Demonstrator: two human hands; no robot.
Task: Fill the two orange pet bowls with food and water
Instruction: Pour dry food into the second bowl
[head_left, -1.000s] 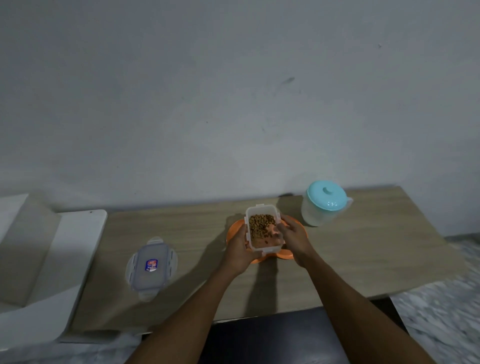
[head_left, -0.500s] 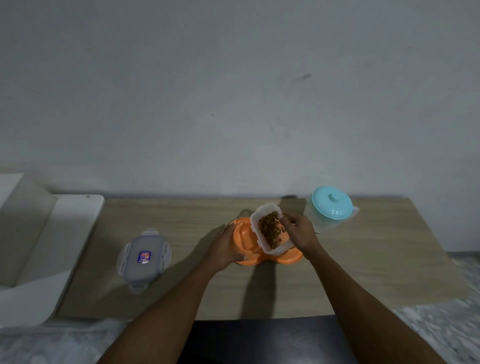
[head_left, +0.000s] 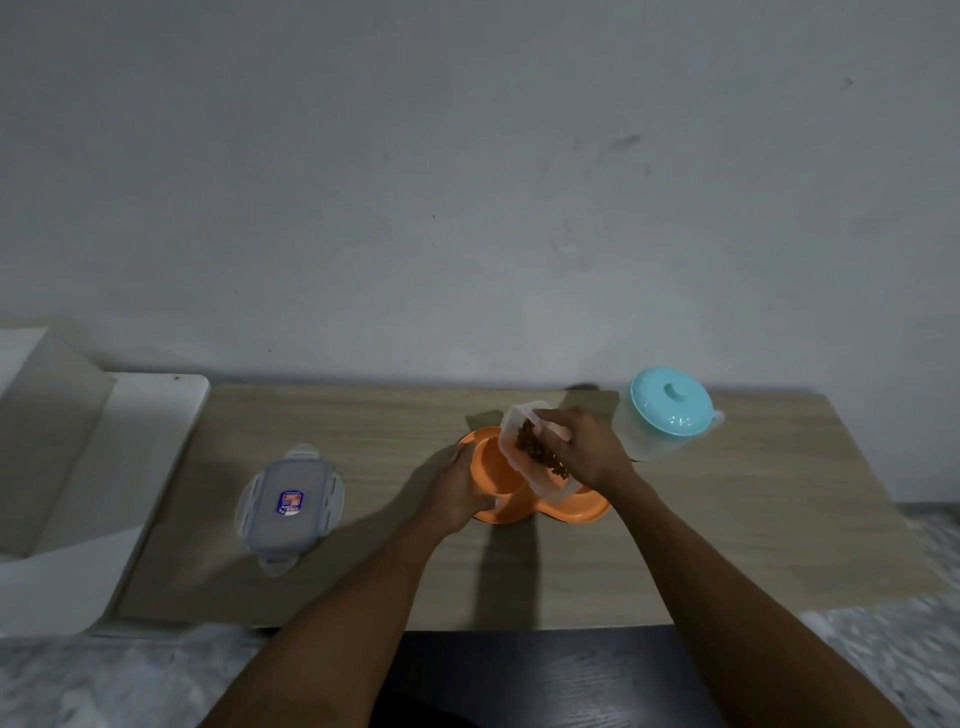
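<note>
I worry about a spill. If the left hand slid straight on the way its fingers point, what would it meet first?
The orange pet bowls: the left hand seems to hold their left rim, so it would push them.

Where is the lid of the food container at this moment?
In the head view, the lid lies flat on the wooden table, on the left side. It is apart from the left hand and the orange pet bowls.

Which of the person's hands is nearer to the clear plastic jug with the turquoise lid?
Right. The right hand, gripping the tilted clear food container, is just beside the jug; the left hand holds the far rim of the orange double bowl.
</note>
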